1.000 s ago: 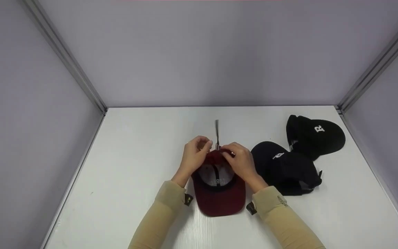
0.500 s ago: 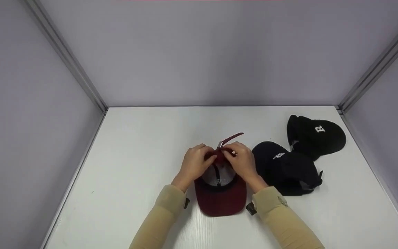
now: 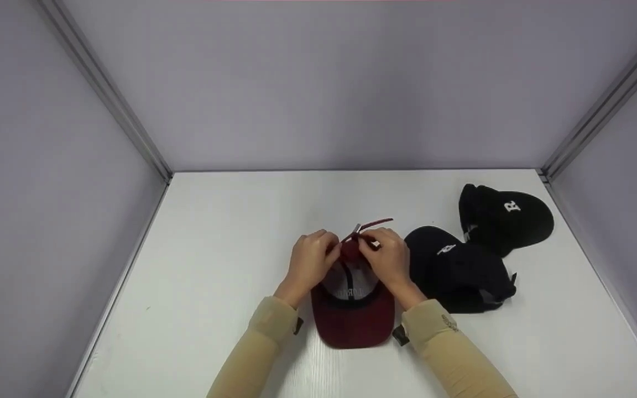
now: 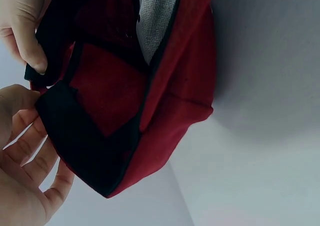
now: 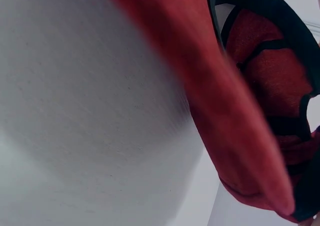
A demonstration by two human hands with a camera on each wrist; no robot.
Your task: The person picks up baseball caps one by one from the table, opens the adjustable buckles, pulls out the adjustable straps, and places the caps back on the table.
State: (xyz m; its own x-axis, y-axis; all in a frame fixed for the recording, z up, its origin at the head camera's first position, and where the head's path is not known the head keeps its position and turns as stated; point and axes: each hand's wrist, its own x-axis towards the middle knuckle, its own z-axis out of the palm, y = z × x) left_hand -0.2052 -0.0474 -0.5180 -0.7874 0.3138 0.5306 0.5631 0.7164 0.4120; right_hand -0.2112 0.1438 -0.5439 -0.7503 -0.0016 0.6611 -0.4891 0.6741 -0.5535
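Note:
A dark red baseball cap (image 3: pixel 354 329) lies with its hollow side showing and its brim toward me in the head view. My left hand (image 3: pixel 310 262) pinches the cap's back edge beside the strap opening. Across from it, my right hand (image 3: pixel 389 257) pinches the strap side, close to a small metal buckle (image 3: pixel 356 229). The loose end of the red strap (image 3: pixel 378 223) sticks out of the buckle toward the right. In the left wrist view, the black sweatband (image 4: pixel 82 141) runs up to the fingers. The right wrist view has the blurred brim (image 5: pixel 210 95) in front.
Right of the red cap sits a navy cap (image 3: pixel 462 271) with a white emblem. Behind it lies a black cap (image 3: pixel 517 218) with a white letter R, the two touching. Pale panels (image 3: pixel 318 83) enclose the white table (image 3: pixel 213 221) at the back and sides.
The strap's loose end has swung from pointing away to pointing right, and lowered slightly. My left fingers have closed on the cap's back edge. The right hand stays nearly in place.

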